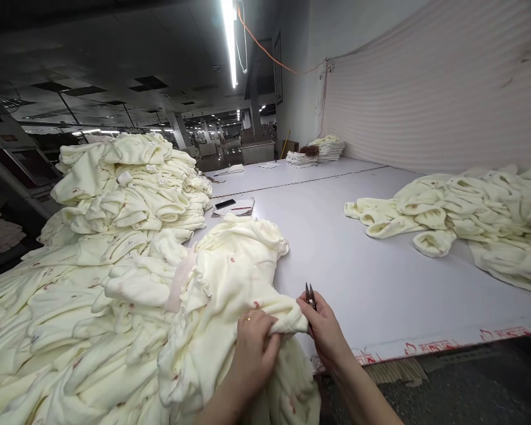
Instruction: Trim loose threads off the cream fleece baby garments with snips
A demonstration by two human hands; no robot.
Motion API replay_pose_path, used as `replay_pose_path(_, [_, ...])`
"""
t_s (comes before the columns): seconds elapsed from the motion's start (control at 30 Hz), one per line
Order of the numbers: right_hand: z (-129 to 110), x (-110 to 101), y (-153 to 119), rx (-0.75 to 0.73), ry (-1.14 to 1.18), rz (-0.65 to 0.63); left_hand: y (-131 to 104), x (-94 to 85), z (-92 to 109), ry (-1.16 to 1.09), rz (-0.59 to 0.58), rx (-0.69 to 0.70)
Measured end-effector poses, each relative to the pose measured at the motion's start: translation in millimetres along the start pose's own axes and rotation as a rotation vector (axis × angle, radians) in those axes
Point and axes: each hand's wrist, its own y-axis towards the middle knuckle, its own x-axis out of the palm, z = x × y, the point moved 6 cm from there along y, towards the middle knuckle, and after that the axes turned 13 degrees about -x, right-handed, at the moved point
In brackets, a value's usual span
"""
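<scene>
Bare forearms (365, 386) lead to the left hand (255, 342), pinching the cream garment (236, 268) at the near left of the table (327, 254), its sleeve (289, 316) stretching rightward to the right hand (326, 326), which is nearer the sleeve's end and grasps dark snips (310, 298), tips pointing away

1. A lit tube lamp (229, 44) hangs overhead, an orange cord (265, 51) trailing from it.
2. A black, phone-like object (225, 203) and a red pen (241, 208) lie on papers (246, 203).
3. Farther back, two folded stacks (331, 149) — a dark brown bundle (308, 151) atop the lower.
4. At right, pale striped sheeting (425, 106) — beside a grey wall (294, 41).
</scene>
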Motion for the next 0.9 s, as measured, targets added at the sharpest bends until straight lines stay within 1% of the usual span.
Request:
replay_pose_path(0.07, [-4.9, -2.9, 3.0, -0.040, -0.053, 0.008, 3.5, -2.0, -12.8, -0.162, -0.097, -0.133])
replay_pose_path(0.1, [-9.0, -5.0, 3.7, -0.068, -0.092, 0.009, 3.6, -3.2, -16.2, -0.237, -0.135, -0.174])
replay_pose_path(0.17, [-23.1, -9.3, 2.3, -0.170, -0.248, -0.019, 2.2, -4.4, -17.5, -0.334, -0.183, -0.212])
replay_pose_path(0.2, [-32.2, -10.4, -0.4, -0.237, -0.357, -0.058, 1.4, -5.1, -16.5, -0.348, -0.178, -0.216])
replay_pose_path(0.3, [-56.1, -7.3, -16.7, -0.415, -0.668, -0.259, -0.9, -7.5, -10.6, -0.268, -0.069, -0.189])
replay_pose_path(0.37, [-67.4, -5.1, -29.5, -0.505, -0.805, -0.331, -2.2, -6.9, -5.4, -0.154, 0.013, -0.146])
replay_pose_path(0.5, [-82.1, 1.6, -45.4, -0.712, -1.064, -0.283, -4.2, -3.5, 5.4, 0.044, 0.131, -0.028])
replay_pose_path(0.57, [-83.2, 5.7, -47.1, -0.769, -1.130, -0.263, -5.5, -4.1, 10.3, 0.102, 0.193, 0.023])
replay_pose_path(0.63, [-82.8, 6.5, -46.3, -0.781, -1.133, -0.244, -7.5, -6.7, 15.1, 0.154, 0.258, 0.078])
replay_pose_path(0.67, [-81.9, 5.5, -45.2, -0.762, -1.112, -0.239, -9.1, -9.1, 17.8, 0.184, 0.303, 0.115])
replay_pose_path(0.8, [-76.8, -1.1, -41.0, -0.605, -0.961, -0.237, -19.5, -21.5, 25.0, 0.284, 0.540, 0.307])
replay_pose_path(0.83, [-75.7, -1.2, -40.3, -0.570, -0.921, -0.244, -21.4, -23.9, 23.7, 0.283, 0.573, 0.333])
replay_pose_path(0.9, [-74.4, 2.2, -38.8, -0.534, -0.853, -0.281, -22.4, -27.6, 17.0, 0.245, 0.583, 0.328])
